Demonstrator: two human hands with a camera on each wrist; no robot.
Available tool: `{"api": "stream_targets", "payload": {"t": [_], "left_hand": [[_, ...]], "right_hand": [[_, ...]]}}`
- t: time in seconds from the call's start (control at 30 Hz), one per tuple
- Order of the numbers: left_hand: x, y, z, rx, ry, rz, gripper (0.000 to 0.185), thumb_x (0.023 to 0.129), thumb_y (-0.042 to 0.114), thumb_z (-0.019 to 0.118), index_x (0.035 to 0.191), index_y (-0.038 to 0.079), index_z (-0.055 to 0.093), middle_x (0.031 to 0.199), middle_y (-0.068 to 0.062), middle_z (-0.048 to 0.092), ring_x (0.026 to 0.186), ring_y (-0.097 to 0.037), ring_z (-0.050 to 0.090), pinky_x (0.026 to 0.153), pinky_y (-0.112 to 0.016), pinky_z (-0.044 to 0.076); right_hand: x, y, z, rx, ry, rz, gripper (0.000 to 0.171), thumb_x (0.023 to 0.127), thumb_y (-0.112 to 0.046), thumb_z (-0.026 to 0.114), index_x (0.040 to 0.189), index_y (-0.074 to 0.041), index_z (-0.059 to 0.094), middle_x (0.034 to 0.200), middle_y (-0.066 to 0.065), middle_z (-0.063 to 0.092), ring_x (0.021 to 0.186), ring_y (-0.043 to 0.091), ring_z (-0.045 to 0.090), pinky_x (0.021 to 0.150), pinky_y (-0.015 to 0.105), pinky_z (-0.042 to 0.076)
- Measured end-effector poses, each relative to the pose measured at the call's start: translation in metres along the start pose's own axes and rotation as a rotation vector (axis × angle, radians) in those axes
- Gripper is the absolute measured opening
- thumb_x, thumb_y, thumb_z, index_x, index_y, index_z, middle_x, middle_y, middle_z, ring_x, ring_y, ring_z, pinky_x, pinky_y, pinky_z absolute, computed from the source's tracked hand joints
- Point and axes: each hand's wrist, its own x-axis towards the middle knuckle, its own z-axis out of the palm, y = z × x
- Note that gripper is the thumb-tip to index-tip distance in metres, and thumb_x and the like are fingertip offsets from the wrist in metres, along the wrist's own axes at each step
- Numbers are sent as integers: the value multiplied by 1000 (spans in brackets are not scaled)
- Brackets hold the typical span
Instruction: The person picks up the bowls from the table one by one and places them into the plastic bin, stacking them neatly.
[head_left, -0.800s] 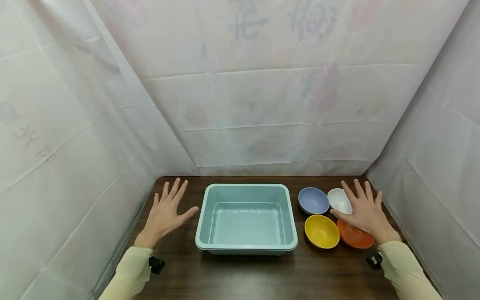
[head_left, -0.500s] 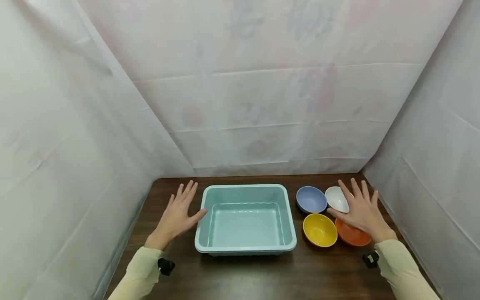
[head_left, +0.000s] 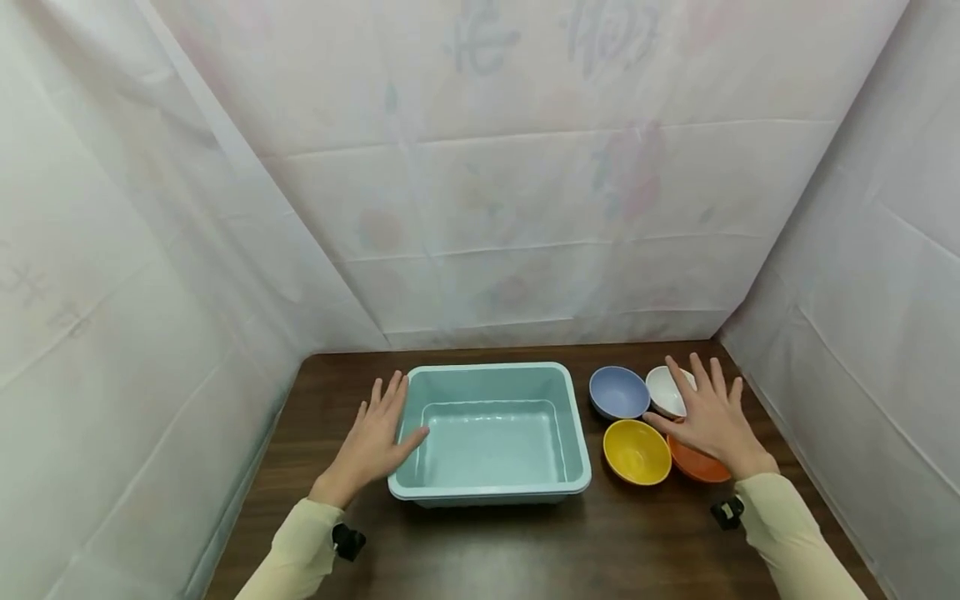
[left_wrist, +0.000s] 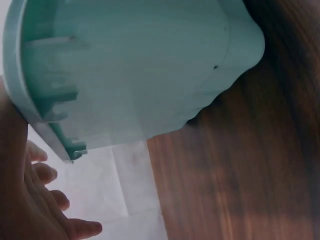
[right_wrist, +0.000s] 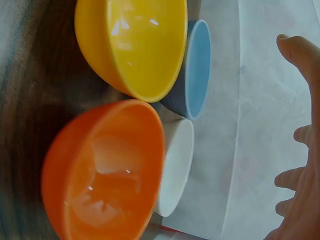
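We see our left hand [head_left: 372,442] flat and open at the left wall of the light green tub [head_left: 491,496], with the fingers straight and the thumb reaching over the rim, so it seems placed there to steady the tub and not to lift it. In the left wrist view the tub's outer wall [left_wrist: 140,75] fills most of the picture and the fingers [left_wrist: 45,172] lie beside its rim, relaxed and gripping nothing. Our right hand [head_left: 708,421] is also open, its fingers spread above the four bowls that stand close together right of the tub on the dark wooden table [head_left: 487,550]. It hovers over the orange bowl [head_left: 693,467] and the white bowl [head_left: 662,390]; we cannot tell whether it touches them. The yellow bowl [head_left: 636,451] and the blue bowl [head_left: 618,392] stand nearer to the tub. The right wrist view shows the fingers [right_wrist: 300,135] held apart from the bowls, probably because no bowl is chosen yet.
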Motion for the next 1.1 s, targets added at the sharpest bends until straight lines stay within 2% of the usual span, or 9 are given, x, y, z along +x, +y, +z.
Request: {"api": "stream_targets", "payload": {"t": [0.2,0.37,0.47,0.7,0.8,0.93,1.1], "left_hand": [[-1,-1,-4,-39,51,3,94,99,50,64,166,6,13,174,-14,8,157,-48,8,115,-73,29],[-3,6,0,-158,17,-20,94,101,59,55,167,12,8,174,-7,3,159,-44,4,116,-71,29],[-5,10,5,-198,-3,-37,95,101,62,53,167,11,6,175,-6,2,159,-42,2,115,-72,29],[-12,10,13,-123,-49,-16,98,101,60,55,165,4,7,174,-11,0,158,-45,4,110,-65,41],[-15,10,12,-119,-53,-4,96,101,56,57,165,4,8,174,-10,-1,158,-44,4,112,-65,40],[-18,11,11,-147,-97,-21,95,102,54,57,166,6,5,174,-5,-10,158,-44,-1,114,-66,37],[-18,12,12,-161,-117,-33,93,103,53,56,166,9,4,173,-4,-16,159,-43,-2,111,-67,39]], "right_hand": [[6,-3,5,-13,-19,-15,110,84,-72,67,166,-17,19,166,35,16,150,64,8,106,89,4],[4,1,6,-10,-15,-2,111,83,-71,71,166,-16,21,165,36,15,149,65,7,105,90,3],[2,1,6,-4,2,-5,111,83,-70,71,166,-16,20,166,35,15,150,64,5,105,90,2],[-2,2,7,5,4,-10,111,83,-71,69,166,-17,19,166,35,15,150,65,4,104,90,2],[-2,2,8,-3,6,-15,112,83,-72,69,166,-15,21,165,36,16,150,65,6,104,90,3],[-3,3,7,2,-3,-16,112,82,-73,69,166,-16,20,165,36,16,149,65,6,104,90,4],[-3,4,5,11,-1,-19,112,83,-71,70,166,-16,19,165,36,15,150,65,5,104,90,4]]}}
